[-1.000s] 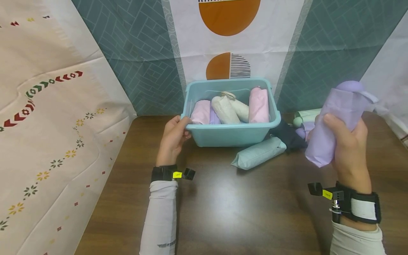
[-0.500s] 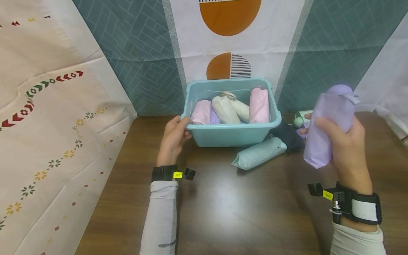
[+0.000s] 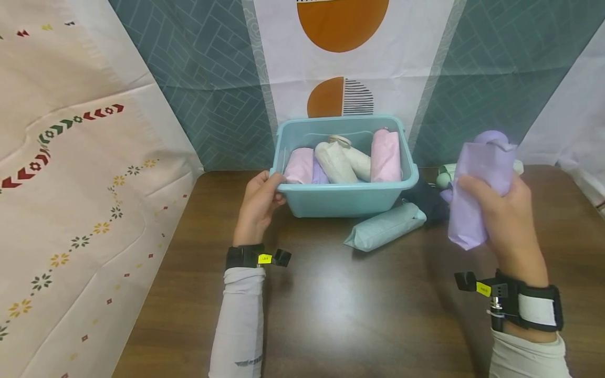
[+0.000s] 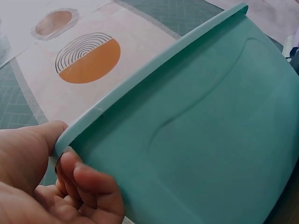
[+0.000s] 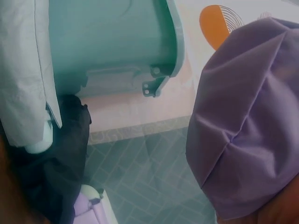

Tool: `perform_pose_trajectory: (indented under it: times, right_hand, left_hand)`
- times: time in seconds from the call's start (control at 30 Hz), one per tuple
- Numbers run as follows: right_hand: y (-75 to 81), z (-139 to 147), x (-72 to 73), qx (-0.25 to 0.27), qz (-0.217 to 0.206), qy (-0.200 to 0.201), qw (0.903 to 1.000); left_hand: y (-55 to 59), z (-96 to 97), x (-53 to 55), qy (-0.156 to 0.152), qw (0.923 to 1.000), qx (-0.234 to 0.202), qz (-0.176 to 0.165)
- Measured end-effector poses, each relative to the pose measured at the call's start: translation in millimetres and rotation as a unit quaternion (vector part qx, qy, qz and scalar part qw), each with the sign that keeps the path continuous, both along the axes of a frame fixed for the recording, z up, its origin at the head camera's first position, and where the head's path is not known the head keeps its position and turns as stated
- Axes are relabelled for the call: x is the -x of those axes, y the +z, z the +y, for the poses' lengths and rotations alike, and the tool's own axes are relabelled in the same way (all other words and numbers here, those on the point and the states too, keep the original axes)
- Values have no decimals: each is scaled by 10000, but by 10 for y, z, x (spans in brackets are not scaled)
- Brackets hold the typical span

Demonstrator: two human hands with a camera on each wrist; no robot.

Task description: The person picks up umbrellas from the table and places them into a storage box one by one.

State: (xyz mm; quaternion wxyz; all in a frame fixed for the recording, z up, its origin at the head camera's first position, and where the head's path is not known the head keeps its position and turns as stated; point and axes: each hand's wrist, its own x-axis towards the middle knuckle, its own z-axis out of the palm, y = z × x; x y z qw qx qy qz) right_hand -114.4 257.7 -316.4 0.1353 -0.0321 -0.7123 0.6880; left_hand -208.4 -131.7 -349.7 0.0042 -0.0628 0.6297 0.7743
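Fingers [image 4: 96, 182] on my left hand [image 3: 257, 205] were pinched on the blue bin [image 3: 345, 200] at its front-left corner. Rolled pouches [image 3: 334, 163] sat inside, and a grey-green pouch [image 3: 385, 228] lay just in front on the counter [image 3: 326, 304]. Over right, my right hand [image 3: 512, 220] had its fingers wrapped round a lilac pouch [image 3: 487, 163], bin off to its left, long axis steep, top leaning right, kinda crosswise to the bin's length.

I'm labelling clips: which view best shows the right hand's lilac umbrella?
Head view: both ends of the lilac umbrella show, though the right hand covers part. The right wrist view shows only one end, cropped; the left wrist view, none recognizable.
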Motion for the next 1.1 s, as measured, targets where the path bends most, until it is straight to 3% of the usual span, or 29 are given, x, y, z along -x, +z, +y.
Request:
perform_pose_trajectory:
  times: [0.27, 0.5, 0.63, 0.73, 0.9, 1.1]
  right_hand:
    - [8, -101, 28, -1214, -583, -192, 9907]
    - [40, -228, 78, -336, -511, 24, 9981]
    - [106, -306, 164, -284, -440, 84, 9986]
    - [214, -382, 302, -353, -377, 120, 9986]
    - [408, -572, 654, -316, -329, 260, 9986]
    - [476, -756, 993, -1247, -704, 302, 9892]
  left_hand:
    - [0, -9, -15, 74, 9999, -58, 64]
    - [13, -17, -18, 55, 9999, -63, 101]
    - [13, -15, -15, 18, 9999, -16, 110]
    - [17, -11, -18, -9, 9999, 50, 117]
    - [22, -18, -17, 17, 9999, 48, 141]
    - [12, -20, -10, 48, 9999, -20, 126]
